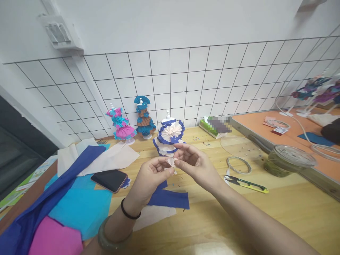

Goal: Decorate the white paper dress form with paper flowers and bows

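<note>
A small folded piece of pale pink paper [171, 162] is pinched between my two hands over the middle of the table. My left hand [151, 177] holds its lower left side between thumb and fingers. On the right side, my right hand [196, 163] grips it with thumb and index finger, the other fingers curled. Just behind stands a mini dress form [170, 134] in a white and dark blue paper dress with a pleated fan. A dark blue paper strip [172, 199] and a pale paper sheet [155, 216] lie beneath my left wrist.
Yellow-handled snips [247, 184], a roll of tape [239, 165] and a lidded round tub [288, 161] lie to the right. A phone [109, 180] and blue crepe paper [82, 205] are at left. Two dressed mini forms [121, 124] stand by the wall grid.
</note>
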Demonstrator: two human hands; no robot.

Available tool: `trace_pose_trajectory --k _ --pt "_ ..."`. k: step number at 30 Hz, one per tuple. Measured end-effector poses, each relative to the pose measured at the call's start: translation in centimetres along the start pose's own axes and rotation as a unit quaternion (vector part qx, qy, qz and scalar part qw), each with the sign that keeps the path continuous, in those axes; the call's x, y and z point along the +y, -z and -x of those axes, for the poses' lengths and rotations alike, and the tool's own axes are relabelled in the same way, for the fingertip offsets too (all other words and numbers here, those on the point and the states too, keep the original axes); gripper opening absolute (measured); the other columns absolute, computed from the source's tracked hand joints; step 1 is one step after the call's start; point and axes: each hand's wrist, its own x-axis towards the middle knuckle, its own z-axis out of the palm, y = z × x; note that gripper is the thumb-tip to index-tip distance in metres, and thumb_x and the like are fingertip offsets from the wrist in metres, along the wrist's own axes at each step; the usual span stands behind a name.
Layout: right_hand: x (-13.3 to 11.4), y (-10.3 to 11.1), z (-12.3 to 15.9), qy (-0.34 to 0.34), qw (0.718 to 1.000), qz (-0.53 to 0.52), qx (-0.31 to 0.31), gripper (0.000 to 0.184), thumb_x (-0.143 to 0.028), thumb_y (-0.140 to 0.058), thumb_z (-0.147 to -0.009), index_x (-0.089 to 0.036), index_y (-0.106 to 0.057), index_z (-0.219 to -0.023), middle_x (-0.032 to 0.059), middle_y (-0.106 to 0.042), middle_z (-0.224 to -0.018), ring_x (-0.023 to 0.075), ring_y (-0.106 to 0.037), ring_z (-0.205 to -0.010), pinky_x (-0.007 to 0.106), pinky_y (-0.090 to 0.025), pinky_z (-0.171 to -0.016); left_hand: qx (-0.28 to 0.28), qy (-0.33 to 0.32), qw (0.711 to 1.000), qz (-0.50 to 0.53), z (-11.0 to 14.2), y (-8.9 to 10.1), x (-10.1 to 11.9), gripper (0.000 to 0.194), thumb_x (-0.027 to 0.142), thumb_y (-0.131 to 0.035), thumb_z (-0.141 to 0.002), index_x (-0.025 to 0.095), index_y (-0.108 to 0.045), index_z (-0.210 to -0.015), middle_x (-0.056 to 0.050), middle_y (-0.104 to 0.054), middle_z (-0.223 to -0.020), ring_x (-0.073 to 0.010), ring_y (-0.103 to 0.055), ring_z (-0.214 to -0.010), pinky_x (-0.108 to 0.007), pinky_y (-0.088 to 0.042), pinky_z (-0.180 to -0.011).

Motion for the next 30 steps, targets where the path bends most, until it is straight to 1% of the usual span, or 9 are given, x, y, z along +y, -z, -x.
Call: trace_pose_trajectory --k 5,9,12,16,18,22,25,30 --pt "-0.29 -0.09 0.29 0.014 0.999 0.037 0.002 0.036 -0.021 -0.061 -0.075 -0.019 -0.052 -0.110 0.0041 -0.058 -0.085 0.0156 -0.056 -0.081 0.032 -0.048 -0.073 -0.014 0.016 1.000 -0.016 -0.08 -0.09 0.31 0.023 0.017 -0.069 -0.067 0.014 -0.062 -0.089 -0.003 -0.062 -0.080 -0.0116 -0.054 -0.074 -0.023 -0.045 -0.069" --pt "-0.55 -0.12 0.48 0.024 0.998 0.062 0.015 0.035 -0.020 -0.060 -0.076 -0.020 -0.052 -0.110 0.0042 -0.058 -0.086 0.0156 -0.056 -0.081 0.033 -0.046 -0.076 -0.013 0.004 0.999 -0.037 0.02 -0.19 0.36 0.021 0.016 -0.069 -0.067 0.014 -0.063 -0.087 -0.003 -0.062 -0.081 -0.0123 -0.055 -0.076 -0.022 -0.045 -0.069" --pt "-0.66 0.02 0.32 0.023 0.998 0.041 0.031 0.033 -0.022 -0.059 -0.077 -0.020 -0.053 -0.109 0.0038 -0.058 -0.086 0.0147 -0.055 -0.078 0.032 -0.047 -0.072 -0.011 0.007 0.999 -0.042 0.11 -0.24 0.27 0.018 0.017 -0.068 -0.068 0.014 -0.063 -0.085 -0.003 -0.063 -0.081 -0.0120 -0.055 -0.075 -0.022 -0.045 -0.068" --pt "-0.85 0.42 -0.06 0.019 0.998 0.002 0.054 0.028 -0.025 -0.060 -0.078 -0.020 -0.055 -0.105 0.0023 -0.057 -0.082 0.0131 -0.055 -0.076 0.030 -0.046 -0.072 0.002 0.020 1.000 -0.006 -0.04 -0.16 0.04 0.018 0.017 -0.069 -0.067 0.014 -0.062 -0.082 -0.002 -0.063 -0.078 -0.0102 -0.055 -0.072 -0.021 -0.044 -0.068" --pt "-0.83 0.61 -0.17 0.010 0.999 0.001 0.033 0.030 -0.025 -0.062 -0.076 -0.020 -0.055 -0.105 0.0024 -0.057 -0.083 0.0137 -0.055 -0.078 0.030 -0.046 -0.074 0.016 0.021 0.999 0.019 -0.19 -0.06 -0.08 0.019 0.016 -0.070 -0.066 0.014 -0.062 -0.082 -0.002 -0.063 -0.078 -0.0094 -0.055 -0.072 -0.020 -0.043 -0.068" --pt "-0.38 0.81 -0.17 -0.012 0.999 0.027 -0.039 0.042 -0.025 -0.066 -0.072 -0.022 -0.051 -0.111 0.0039 -0.057 -0.092 0.0154 -0.056 -0.082 0.034 -0.047 -0.076 0.027 0.023 0.997 0.063 -0.35 0.13 -0.11 0.017 0.016 -0.070 -0.067 0.015 -0.060 -0.080 -0.001 -0.062 -0.080 -0.0093 -0.055 -0.075 -0.021 -0.043 -0.072" --pt "-0.14 0.79 -0.12 -0.008 0.999 0.029 -0.044 0.040 -0.025 -0.064 -0.074 -0.022 -0.051 -0.112 0.0043 -0.057 -0.091 0.0158 -0.056 -0.082 0.035 -0.047 -0.076 0.027 0.025 0.997 0.066 -0.27 0.11 -0.11 0.017 0.016 -0.070 -0.067 0.016 -0.060 -0.080 -0.001 -0.062 -0.079 -0.0092 -0.055 -0.075 -0.021 -0.042 -0.072" --pt "-0.46 0.85 -0.01 -0.009 0.998 0.045 -0.039 0.037 -0.023 -0.061 -0.076 -0.022 -0.051 -0.111 0.0039 -0.057 -0.088 0.0157 -0.056 -0.082 0.034 -0.047 -0.075 0.024 0.006 0.999 0.037 -0.19 -0.07 -0.41 0.018 0.018 -0.070 -0.066 0.015 -0.060 -0.081 -0.002 -0.063 -0.080 -0.0114 -0.056 -0.076 -0.022 -0.043 -0.071"
